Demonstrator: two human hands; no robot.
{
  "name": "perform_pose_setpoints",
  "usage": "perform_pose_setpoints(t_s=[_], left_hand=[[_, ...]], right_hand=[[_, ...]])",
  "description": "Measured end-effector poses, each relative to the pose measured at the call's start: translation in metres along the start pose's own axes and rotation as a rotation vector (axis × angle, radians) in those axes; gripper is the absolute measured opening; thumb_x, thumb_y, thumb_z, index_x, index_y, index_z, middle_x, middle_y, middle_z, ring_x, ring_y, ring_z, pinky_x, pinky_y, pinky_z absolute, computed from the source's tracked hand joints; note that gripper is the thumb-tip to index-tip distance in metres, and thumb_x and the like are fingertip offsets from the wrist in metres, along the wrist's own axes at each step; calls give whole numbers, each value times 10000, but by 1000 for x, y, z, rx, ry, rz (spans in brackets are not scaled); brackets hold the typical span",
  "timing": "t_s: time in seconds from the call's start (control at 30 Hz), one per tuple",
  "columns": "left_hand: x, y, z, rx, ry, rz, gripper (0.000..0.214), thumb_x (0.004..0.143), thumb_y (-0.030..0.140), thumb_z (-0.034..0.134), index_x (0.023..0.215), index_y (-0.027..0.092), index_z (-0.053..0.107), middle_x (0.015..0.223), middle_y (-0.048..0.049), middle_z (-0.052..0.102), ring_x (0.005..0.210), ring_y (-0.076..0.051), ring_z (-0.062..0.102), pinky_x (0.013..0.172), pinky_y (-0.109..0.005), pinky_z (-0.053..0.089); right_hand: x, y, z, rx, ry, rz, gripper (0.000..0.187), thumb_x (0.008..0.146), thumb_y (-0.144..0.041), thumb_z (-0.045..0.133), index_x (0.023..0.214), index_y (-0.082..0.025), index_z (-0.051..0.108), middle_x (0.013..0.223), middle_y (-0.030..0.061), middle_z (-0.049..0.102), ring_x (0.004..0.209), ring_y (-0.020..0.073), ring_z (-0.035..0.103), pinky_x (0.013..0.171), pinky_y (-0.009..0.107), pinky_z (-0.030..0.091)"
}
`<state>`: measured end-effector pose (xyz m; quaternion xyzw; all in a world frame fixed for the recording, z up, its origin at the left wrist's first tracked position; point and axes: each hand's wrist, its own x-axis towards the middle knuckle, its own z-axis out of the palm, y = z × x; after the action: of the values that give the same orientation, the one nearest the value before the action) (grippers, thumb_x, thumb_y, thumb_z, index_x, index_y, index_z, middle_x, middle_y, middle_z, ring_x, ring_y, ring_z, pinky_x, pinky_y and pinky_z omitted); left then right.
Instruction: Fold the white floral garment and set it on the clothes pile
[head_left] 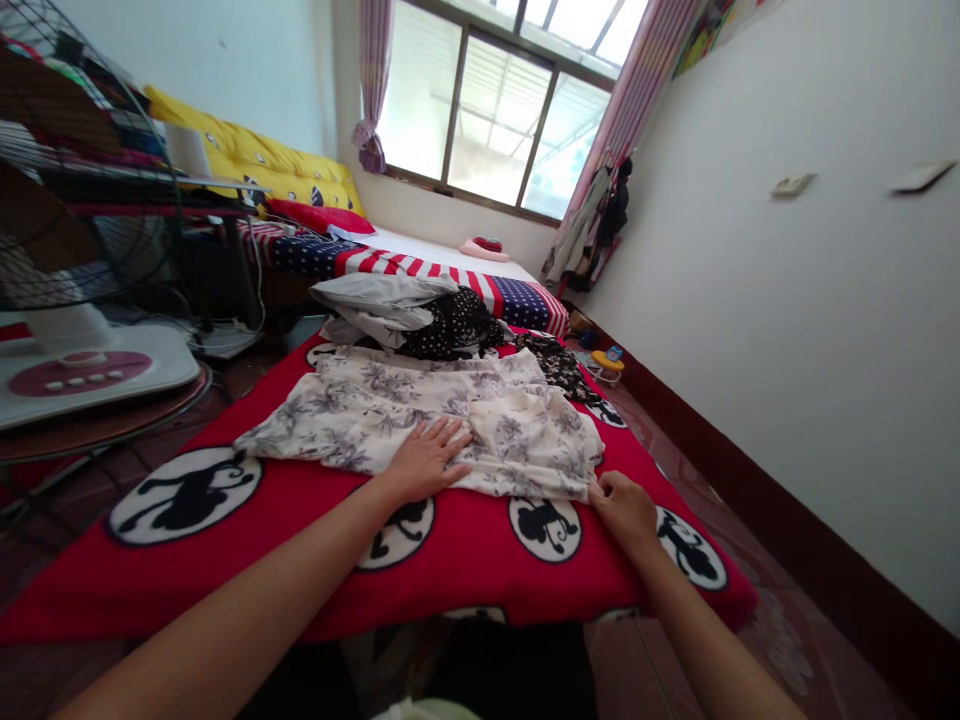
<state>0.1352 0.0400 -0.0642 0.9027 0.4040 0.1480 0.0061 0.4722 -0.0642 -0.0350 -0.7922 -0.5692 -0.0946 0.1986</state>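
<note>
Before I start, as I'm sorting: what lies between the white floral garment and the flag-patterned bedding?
The head view shows grey cloth, a black dotted garment and, rightmost, a dark patterned garment.

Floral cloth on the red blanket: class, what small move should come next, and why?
Probably smoothing the floral cloth with the left hand: it lies spread on the creased fabric, while the right hand pinches the near corner.

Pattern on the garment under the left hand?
Garment: grey floral print on cream. Best seen in the head view.
</note>
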Motion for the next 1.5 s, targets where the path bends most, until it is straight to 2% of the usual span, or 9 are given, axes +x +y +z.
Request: perform_pose_setpoints(t_s=[0.07, 0.2, 0.3, 0.47, 0.67, 0.83, 1.1, 1.33, 1.5], left_hand=[[0, 0, 0, 1, 8, 11, 571, 925, 567, 332, 1426, 296, 379, 1540, -60, 278, 1424, -270, 216, 1129, -499, 167], [-2, 1, 0, -2, 28, -3, 570, 926, 565, 328, 1420, 288, 390, 1537, -76, 288, 1420, -280, 224, 1129, -516, 165], [-6, 2, -3, -25, 38, -29, 567, 919, 567, 351, 1411, 291, 407, 1541, -90, 274, 1423, -291, 213, 1131, -508, 179], [-30, -9, -16, -69, 28, -69, 598, 902, 579, 389, 1412, 269, 412, 1562, -117, 206, 1432, -318, 163, 1134, -490, 209], [-99, -63, -49, -30, -23, -62, 643, 892, 587, 411, 1447, 270, 345, 1563, -106, 208, 1434, -294, 173, 1149, -500, 177], [-149, -126, -81, 12, 29, -185, 487, 923, 301, 408, 1394, 183, 438, 1479, -115, 396, 1365, -241, 355, 1138, -440, 267], [-153, -162, -89, 17, 123, -272, 556, 738, -6, 391, 1200, 185, 634, 1263, -76, 623, 1179, -192, 561, 1031, -331, 428], [-149, -151, -114, 30, 126, -170, 465, 714, -11, 402, 955, 218, 727, 1081, -41, 706, 1050, -196, 604, 947, -328, 463], [-165, -125, -140, 26, -28, -121, 430, 684, 8, 425, 870, 251, 727, 949, -26, 722, 941, -186, 621, 883, -294, 455]], right_hand=[[3, -14, -1, -83, 81, -77, 69, 751, -231, 542, 734, -193, 597, 816, 62, 605, 708, 206, 545, 563, 287, 326], [22, -58, 0, 168, 282, -215, 265, 762, -177, 497, 1010, -191, 587, 1015, 84, 582, 744, 185, 559, 678, 311, 444], [31, -89, 20, 432, 187, -364, 277, 814, -307, 512, 1051, -190, 596, 1088, 95, 591, 840, 208, 593, 803, 364, 489], [29, -102, 66, 399, -13, -505, 383, 870, -404, 472, 1129, -164, 620, 1212, 131, 590, 1137, 285, 533, 994, 466, 414], [13, -102, 51, 421, 224, -612, 336, 881, -404, 522, 1082, -158, 631, 1160, 133, 612, 1096, 272, 554, 984, 439, 416], [-21, -114, 20, 314, 106, -839, 310, 827, -285, 575, 1130, -220, 590, 1156, 72, 616, 1090, 255, 552, 1029, 448, 359], [-20, -83, 37, 168, 163, -601, 523, 719, -113, 437, 1226, -176, 549, 1160, 102, 590, 1074, 281, 549, 925, 434, 449], [-7, -46, 19, 152, 150, -626, 355, 769, -194, 447, 1002, -279, 701, 1032, 64, 623, 962, 261, 585, 731, 355, 520], [-26, -20, 1, 158, 168, -665, 372, 750, -184, 448, 975, -307, 719, 1027, 60, 638, 947, 253, 605, 697, 335, 518]])
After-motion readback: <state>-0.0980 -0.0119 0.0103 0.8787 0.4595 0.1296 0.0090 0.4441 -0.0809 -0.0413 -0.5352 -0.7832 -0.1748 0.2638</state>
